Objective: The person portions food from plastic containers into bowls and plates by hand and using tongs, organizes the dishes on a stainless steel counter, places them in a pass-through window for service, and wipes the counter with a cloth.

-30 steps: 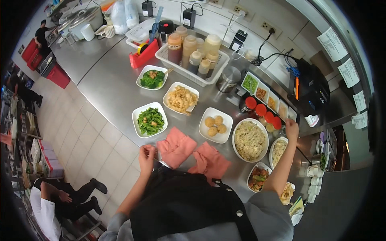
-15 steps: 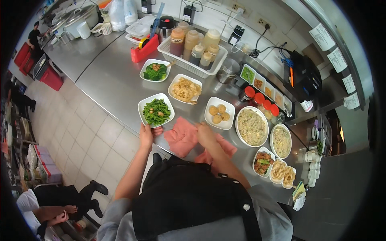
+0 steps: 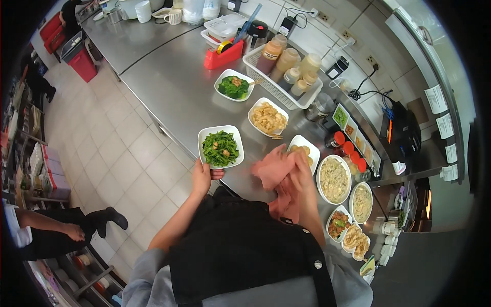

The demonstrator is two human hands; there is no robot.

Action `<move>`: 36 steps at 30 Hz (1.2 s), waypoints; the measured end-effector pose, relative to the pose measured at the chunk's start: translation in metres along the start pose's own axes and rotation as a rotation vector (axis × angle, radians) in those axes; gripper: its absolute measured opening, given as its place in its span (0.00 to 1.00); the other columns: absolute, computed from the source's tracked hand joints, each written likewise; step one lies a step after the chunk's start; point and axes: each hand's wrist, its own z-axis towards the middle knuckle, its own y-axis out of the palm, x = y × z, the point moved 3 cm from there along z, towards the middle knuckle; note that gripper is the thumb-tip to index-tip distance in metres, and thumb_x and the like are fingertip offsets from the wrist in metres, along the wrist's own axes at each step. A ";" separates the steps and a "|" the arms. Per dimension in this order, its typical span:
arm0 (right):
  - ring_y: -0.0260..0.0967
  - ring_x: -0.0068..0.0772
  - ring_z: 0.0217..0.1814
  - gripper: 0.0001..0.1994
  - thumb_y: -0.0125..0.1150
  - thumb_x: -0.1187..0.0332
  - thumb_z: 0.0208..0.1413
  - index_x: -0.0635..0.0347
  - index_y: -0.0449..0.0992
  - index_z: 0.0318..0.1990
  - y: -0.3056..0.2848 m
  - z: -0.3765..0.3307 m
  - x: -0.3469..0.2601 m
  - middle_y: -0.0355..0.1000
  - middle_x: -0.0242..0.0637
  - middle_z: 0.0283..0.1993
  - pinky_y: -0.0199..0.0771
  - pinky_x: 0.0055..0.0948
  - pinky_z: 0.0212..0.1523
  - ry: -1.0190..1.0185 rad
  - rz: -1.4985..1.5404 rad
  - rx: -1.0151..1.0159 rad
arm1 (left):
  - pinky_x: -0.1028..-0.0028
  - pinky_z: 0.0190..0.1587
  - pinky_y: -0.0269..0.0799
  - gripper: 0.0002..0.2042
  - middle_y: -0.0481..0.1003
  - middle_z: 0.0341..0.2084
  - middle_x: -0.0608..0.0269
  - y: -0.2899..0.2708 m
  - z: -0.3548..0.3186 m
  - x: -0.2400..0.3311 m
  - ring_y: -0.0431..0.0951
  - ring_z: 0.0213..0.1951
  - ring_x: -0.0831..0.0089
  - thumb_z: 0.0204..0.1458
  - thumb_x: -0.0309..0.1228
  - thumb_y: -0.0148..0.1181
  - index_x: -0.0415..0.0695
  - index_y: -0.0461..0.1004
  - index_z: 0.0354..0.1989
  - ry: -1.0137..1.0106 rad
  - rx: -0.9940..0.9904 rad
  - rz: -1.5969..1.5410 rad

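A white square bowl (image 3: 241, 147) of leafy greens with small brown pieces (image 3: 220, 148) is in my left hand (image 3: 204, 177), thumb at its near rim and fingers beneath. The bowl is at the counter's front edge. My right hand (image 3: 302, 178) grips a crumpled pink cloth (image 3: 274, 166), which hangs down against my apron. Behind the cloth, a white dish (image 3: 312, 146) of round balls is partly hidden. Farther back stand a bowl of broccoli (image 3: 234, 88) and a bowl of pale yellow pieces (image 3: 268, 117).
A white basket (image 3: 276, 88) of sauce bottles and a red tape dispenser (image 3: 225, 56) stand at the back. To the right are oval rice bowls (image 3: 335, 179), smaller food dishes (image 3: 338, 225) and red-lidded jars (image 3: 348, 148). A co-worker's hand (image 3: 75, 233) shows at lower left, a red bin (image 3: 82, 64) at upper left.
My right hand has lifted the pink cloth off the counter and moved right, in front of the dish of balls. My left hand now grips the greens bowl. The whole view has shifted.
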 end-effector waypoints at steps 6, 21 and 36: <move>0.69 0.23 0.41 0.07 0.55 0.70 0.60 0.60 0.70 0.44 -0.003 0.044 0.047 0.72 0.31 0.38 0.69 0.25 0.44 0.023 -0.872 -0.114 | 0.67 0.27 0.81 0.15 0.76 0.28 0.46 -0.002 0.007 -0.008 0.80 0.25 0.61 0.63 0.28 0.33 0.36 0.51 0.56 0.002 -0.023 -0.038; 0.70 0.45 0.42 0.07 0.55 0.71 0.54 0.58 0.77 0.39 0.065 0.104 0.077 0.67 0.43 0.42 0.70 0.38 0.42 -0.389 -1.798 -0.557 | 0.75 0.15 0.67 0.19 0.72 0.18 0.58 -0.011 0.018 0.000 0.71 0.14 0.72 0.59 0.26 0.37 0.38 0.49 0.59 -0.070 -0.001 0.130; 0.66 0.43 0.48 0.09 0.55 0.69 0.49 0.56 0.80 0.36 0.053 0.060 0.077 0.65 0.40 0.39 0.63 0.41 0.48 -0.477 -1.865 -0.567 | 0.72 0.22 0.76 0.17 0.74 0.26 0.52 0.015 0.008 -0.005 0.76 0.20 0.70 0.60 0.26 0.39 0.40 0.46 0.56 -0.162 0.067 -0.068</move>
